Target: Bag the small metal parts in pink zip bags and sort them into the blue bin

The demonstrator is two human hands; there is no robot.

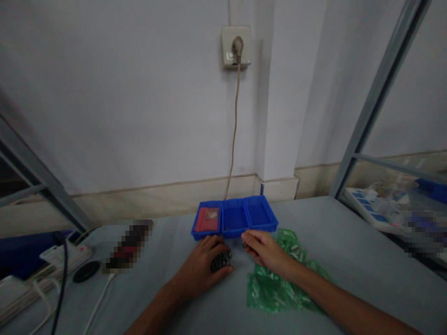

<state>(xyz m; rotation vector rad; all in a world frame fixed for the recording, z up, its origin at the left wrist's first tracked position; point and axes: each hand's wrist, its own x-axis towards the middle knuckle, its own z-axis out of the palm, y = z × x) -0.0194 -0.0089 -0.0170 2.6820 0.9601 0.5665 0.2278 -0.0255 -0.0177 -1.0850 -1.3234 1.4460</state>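
My left hand (202, 263) rests on the table with its fingers and thumb curled round a dark, knobbly object (220, 262), whose kind I cannot make out. To its right, my right hand (263, 251) has thumb and fingers pinched together; a tiny dark bit shows at the tips, too small to name. Just beyond both hands stand blue plastic trays (235, 234) side by side. A red piece (206, 219) with a small clear packet (211, 215) on it lies in the left one. Green plastic wrap (270, 291) lies crumpled partly under my right hand and forearm.
A phone-like, blurred-out thing (129, 246) with a white cable and a black disc (86, 271) lie at left, near a power strip (68, 267). Metal posts (377, 100) frame the table (314, 214). A cord (235, 125) hangs from the wall socket (228, 42).
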